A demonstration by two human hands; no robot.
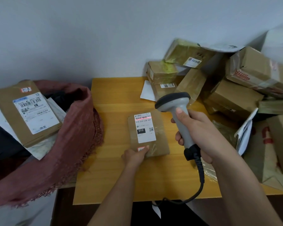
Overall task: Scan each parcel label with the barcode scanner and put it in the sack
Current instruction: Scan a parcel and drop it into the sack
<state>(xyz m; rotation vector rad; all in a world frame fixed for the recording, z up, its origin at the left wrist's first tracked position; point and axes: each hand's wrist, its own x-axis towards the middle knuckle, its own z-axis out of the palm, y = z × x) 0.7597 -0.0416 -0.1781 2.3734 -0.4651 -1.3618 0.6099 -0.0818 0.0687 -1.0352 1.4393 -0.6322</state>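
A small brown parcel [158,144] lies flat on the yellow table [114,101], its white label [145,128] facing up. A red scan line crosses the barcode at the label's top. My left hand [135,156] pinches the parcel's near edge, thumb on top. My right hand [201,136] grips the handle of the grey barcode scanner [175,101], whose head points down at the label from the right. The reddish woven sack [75,128] stands open at the left with a labelled brown parcel [25,111] lying on top of its contents.
A heap of cardboard parcels [232,88] fills the table's back right corner against the white wall. More brown packages [271,150] lie at the right edge. The scanner's coiled cable [201,178] hangs over the table's front edge.
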